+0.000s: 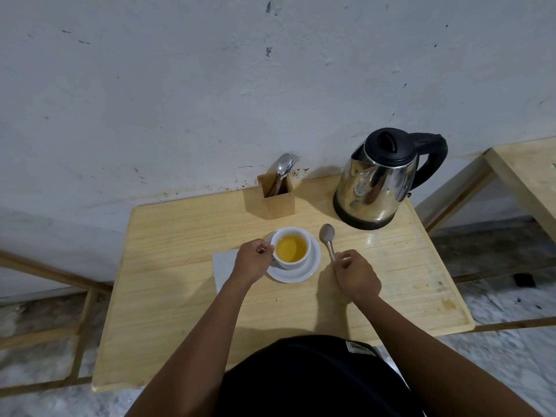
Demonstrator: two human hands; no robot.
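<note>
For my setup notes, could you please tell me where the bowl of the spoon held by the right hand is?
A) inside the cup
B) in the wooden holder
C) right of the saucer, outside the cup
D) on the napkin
C: the spoon in the right hand has its bowl beside the saucer, clear of the cup.

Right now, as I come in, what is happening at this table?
A person stands at a wooden table with a drink. The left hand grips the side of a white cup of yellow liquid, which stands on a saucer. The right hand holds a spoon by its handle. The spoon's bowl is outside the cup, to the right of the saucer. A kettle and a wooden holder with cutlery stand near the wall.
</note>
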